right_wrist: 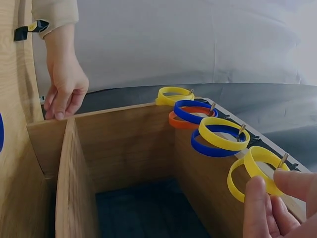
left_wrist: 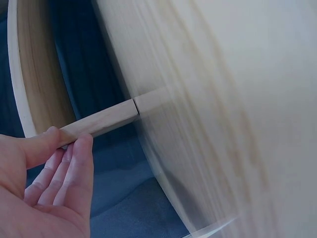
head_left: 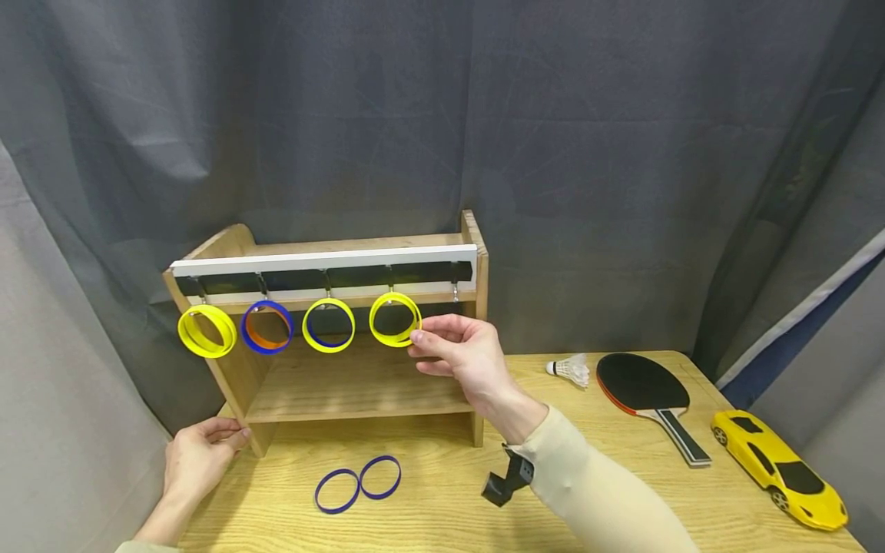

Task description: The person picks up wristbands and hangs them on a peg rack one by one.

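Observation:
My right hand [head_left: 470, 353] pinches the right edge of a yellow wristband [head_left: 396, 342] between thumb and fingers. This band is on the fourth hook from the left, with another yellow wristband [right_wrist: 234, 184] beside it. Down at the lower left, my left hand [head_left: 200, 457] grips the front edge of the wooden shelf's side panel [left_wrist: 106, 119] with thumb and fingertips. Along the shelf's white rail [head_left: 325, 261], the hooks to the left carry yellow wristbands [head_left: 207, 352], a blue wristband [head_left: 246, 329] with an orange one [right_wrist: 179, 121], and a yellow one [head_left: 306, 329] with a blue one [right_wrist: 203, 148].
The rightmost hook [head_left: 455, 293] is bare. Two dark blue wristbands [head_left: 336, 511] lie on the table before the shelf [head_left: 366, 388]. To the right are a shuttlecock [head_left: 570, 370], a table tennis paddle [head_left: 643, 382] and a yellow toy car [head_left: 777, 468]. Grey curtains hang behind.

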`<state>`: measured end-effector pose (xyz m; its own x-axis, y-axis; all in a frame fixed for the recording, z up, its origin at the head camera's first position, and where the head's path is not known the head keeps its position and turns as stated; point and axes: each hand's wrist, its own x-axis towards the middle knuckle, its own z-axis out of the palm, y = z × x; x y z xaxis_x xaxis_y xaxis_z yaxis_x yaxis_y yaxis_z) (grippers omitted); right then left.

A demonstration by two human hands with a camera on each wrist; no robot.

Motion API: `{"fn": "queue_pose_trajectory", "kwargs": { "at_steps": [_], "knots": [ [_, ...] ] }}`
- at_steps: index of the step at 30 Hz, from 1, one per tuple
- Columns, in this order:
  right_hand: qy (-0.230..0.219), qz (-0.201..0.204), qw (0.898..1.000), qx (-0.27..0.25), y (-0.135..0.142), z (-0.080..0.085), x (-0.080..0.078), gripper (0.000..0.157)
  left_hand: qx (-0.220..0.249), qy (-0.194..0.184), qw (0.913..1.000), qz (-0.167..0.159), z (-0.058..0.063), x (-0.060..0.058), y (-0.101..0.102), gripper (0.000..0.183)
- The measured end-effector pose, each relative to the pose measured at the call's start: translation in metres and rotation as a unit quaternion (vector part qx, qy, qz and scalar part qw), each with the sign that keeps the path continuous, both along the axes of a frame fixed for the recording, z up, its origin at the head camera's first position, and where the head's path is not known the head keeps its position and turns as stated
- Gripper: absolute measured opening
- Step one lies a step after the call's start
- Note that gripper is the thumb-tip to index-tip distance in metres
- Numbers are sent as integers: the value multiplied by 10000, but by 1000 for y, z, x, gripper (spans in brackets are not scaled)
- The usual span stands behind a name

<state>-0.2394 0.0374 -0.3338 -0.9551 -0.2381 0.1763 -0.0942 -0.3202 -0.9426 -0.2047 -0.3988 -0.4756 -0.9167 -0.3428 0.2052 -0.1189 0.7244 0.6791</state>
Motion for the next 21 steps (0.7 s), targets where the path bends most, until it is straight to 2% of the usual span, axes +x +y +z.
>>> {"fn": "queue_pose_trajectory", "kwargs": {
  "at_steps": [13, 18, 21],
  "knots": [
    [-16, -132, 9995, 276, 0, -2, 1, 21, -36, 10, 10000, -21, -2, 0, -2, 24],
    [110, -115, 9992, 365, 3, -12, 1, 17, -47, -9, 10000, 21, -1, 1, -1, 23],
    [257, -22, 9980, 582, 4, -25, 1, 17, -43, 7, 10000, -25, 0, 0, -1, 25]
  ]
}}
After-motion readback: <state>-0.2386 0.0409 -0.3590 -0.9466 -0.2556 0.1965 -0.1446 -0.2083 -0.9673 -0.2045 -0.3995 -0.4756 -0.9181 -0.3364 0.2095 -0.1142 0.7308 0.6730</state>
